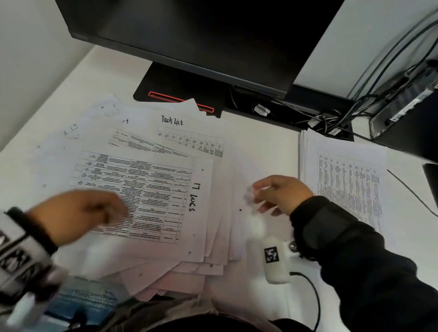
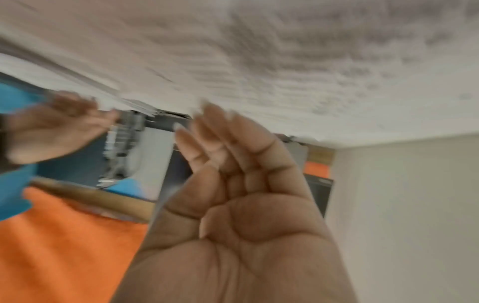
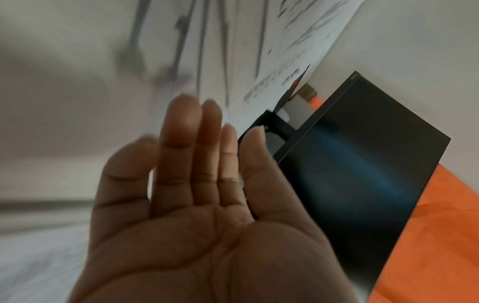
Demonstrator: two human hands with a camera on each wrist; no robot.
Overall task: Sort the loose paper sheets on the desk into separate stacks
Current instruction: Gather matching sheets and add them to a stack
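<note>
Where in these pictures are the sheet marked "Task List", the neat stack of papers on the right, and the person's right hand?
Task List sheet (image 1: 172,120), head view, on its handwritten title.
Neat stack (image 1: 348,179), head view, on the top sheet's printed table.
Right hand (image 1: 282,194), head view, on the back of the hand.

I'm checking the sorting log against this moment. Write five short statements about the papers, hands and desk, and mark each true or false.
1. Both hands hold nothing. True: the left hand and right hand show open palms with straight fingers.
2. The top sheet of the loose pile carries a printed table. True.
3. The sheet headed "Task List" lies nearest the person. False: it lies at the far end of the pile, by the monitor stand.
4. The monitor is lit. False: its screen is dark.
5. The neat stack sits on the left side of the desk. False: it sits on the right, beyond the right hand.
</note>
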